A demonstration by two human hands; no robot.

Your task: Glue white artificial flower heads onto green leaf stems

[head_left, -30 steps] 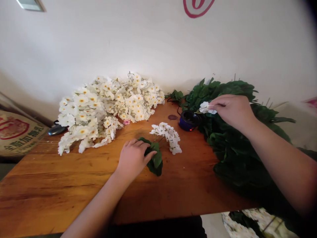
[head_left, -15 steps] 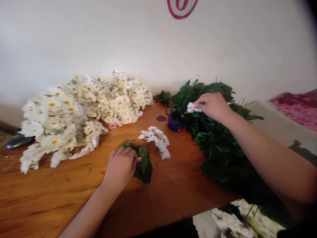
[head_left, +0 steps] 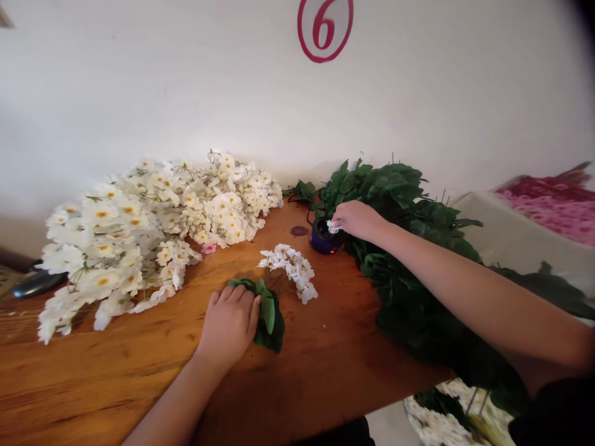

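Note:
My left hand (head_left: 229,323) lies flat on a green leaf cluster (head_left: 268,316) on the wooden table (head_left: 116,365), pressing it down. A short spray of small white blossoms (head_left: 290,267) lies just beyond those leaves. My right hand (head_left: 357,219) pinches a single white flower (head_left: 333,227) and holds it over the mouth of a small blue pot (head_left: 322,240), which shows a red glow at its base.
A big heap of white flowers with yellow centres (head_left: 149,223) fills the table's left. A pile of green foliage (head_left: 409,248) covers the right side up to the edge. A white wall with a red circled 6 (head_left: 325,28) stands behind. A dark object (head_left: 35,283) lies far left.
My right hand has come down with the white flower from above the foliage to the blue pot. My left hand stays on the leaves. The view has shifted.

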